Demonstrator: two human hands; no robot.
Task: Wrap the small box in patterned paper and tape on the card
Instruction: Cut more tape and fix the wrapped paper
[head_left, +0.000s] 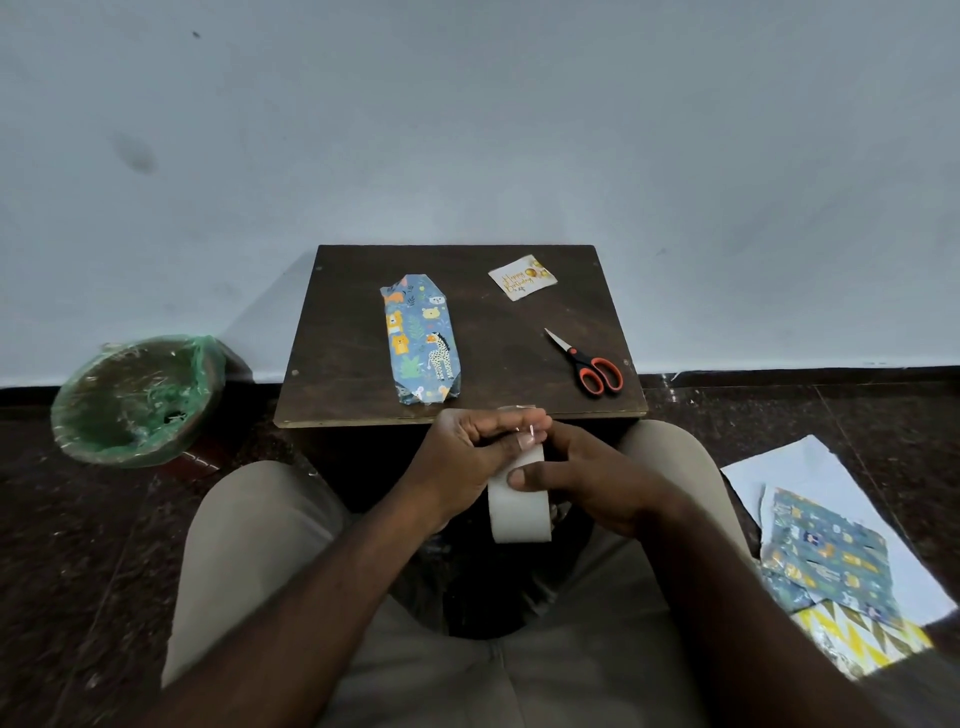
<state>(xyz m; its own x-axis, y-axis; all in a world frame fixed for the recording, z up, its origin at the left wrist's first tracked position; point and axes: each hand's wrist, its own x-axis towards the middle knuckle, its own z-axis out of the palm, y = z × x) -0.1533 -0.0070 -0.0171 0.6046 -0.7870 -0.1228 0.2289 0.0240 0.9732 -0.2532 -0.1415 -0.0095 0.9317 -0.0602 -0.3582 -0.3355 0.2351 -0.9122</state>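
Note:
The small box (422, 340), wrapped in blue animal-patterned paper, lies lengthwise on the dark wooden table (343, 353), left of centre. A white "Happy Birthday" card (522, 277) rests at the table's far right. Below the table's near edge, over my lap, both hands hold a wide roll of clear tape (519, 512). My right hand (576, 475) grips the roll with the thumb on its face. My left hand (472, 457) pinches the loose tape end at the top of the roll.
Orange-handled scissors (589, 366) lie shut on the table's right side. A bin lined with a green bag (137, 400) stands on the floor at the left. Spare sheets of patterned paper (831, 556) lie on the floor at the right. A pale wall rises behind the table.

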